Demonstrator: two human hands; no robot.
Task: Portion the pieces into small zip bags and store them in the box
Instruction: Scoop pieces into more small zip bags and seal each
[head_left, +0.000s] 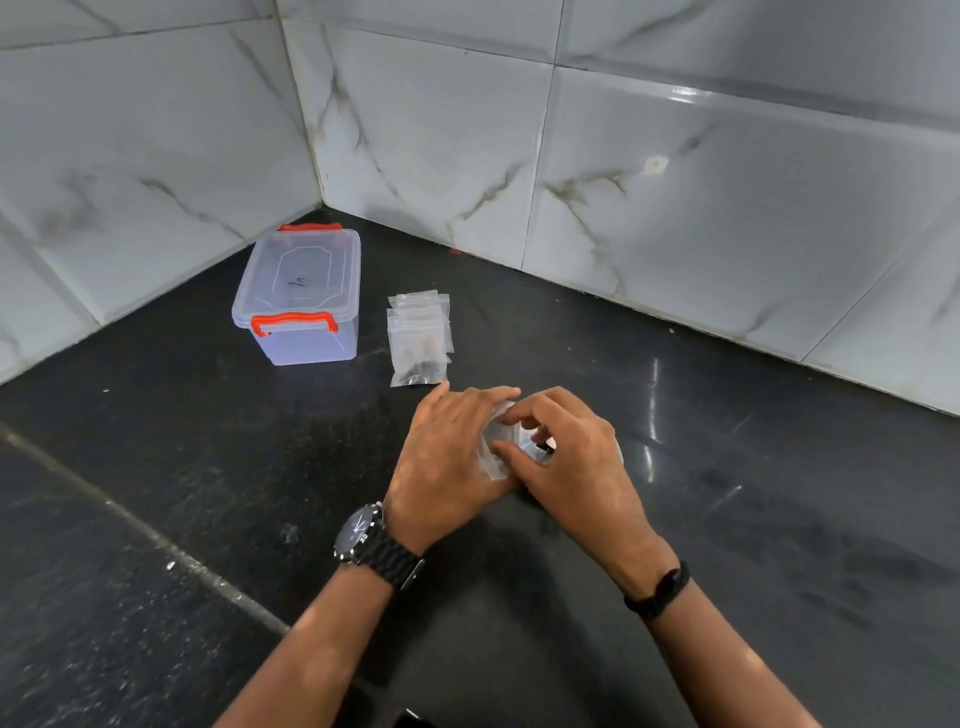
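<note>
My two hands, left (447, 457) and right (571, 457), pinch one small bag (501, 434) between the fingers, above the desk (208, 467). One closed box (298, 296) stands far left, and beside it one pile of bags (420, 338); their number I cannot count.

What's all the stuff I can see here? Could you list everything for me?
Storage box: one, clear with orange latches, lid on, back left on the counter.
Pile of zip bags: number unclear, clear, some holding dark pieces, right of the box.
Zip bag in hand: one, clear, held between both hands.
Counter: one, black stone.
Wall tiles: white, marbled, behind.
Watch: one, black, left wrist.
Wristband: one, black, right wrist.
Left hand: holding the bag.
Right hand: pinching the bag.
</note>
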